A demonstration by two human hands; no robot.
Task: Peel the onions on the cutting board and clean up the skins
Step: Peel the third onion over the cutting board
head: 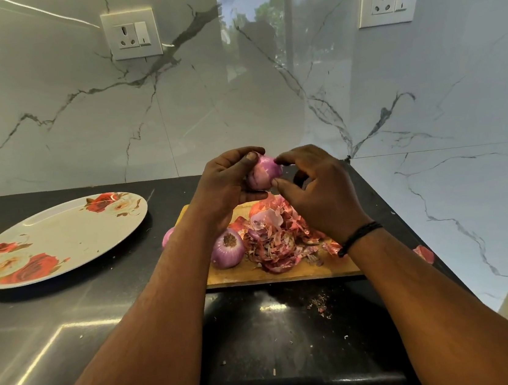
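1. Far left on the black counter (69,311) lies a floral plate (57,239), holding nothing that can be seen and well apart from the work.
2. Just left of the cutting board (288,273), a small part of a purple onion (168,235) shows behind the left forearm; whether it is on the board cannot be told.
3. The left hand (226,189) is raised above the board, its fingers and thumb curled round the held onion (264,173), which looks mostly bare and glossy.
4. On the board below rests a peeled onion (227,248), root end up, touching a heap of skins (279,237).
5. The right hand (316,191) pinches at the held onion's right side, thumb and fingertip on its surface, probably lifting a last strip of skin.
6. Right of the board, one loose skin scrap (424,254) lies at the counter's edge; small flakes (319,304) dot the counter in front.
7. Risks, as a judgement: the slick onion could slip from the grasp and roll off the counter; thin skin could tear short; light scraps could drift over the edge during clean-up.
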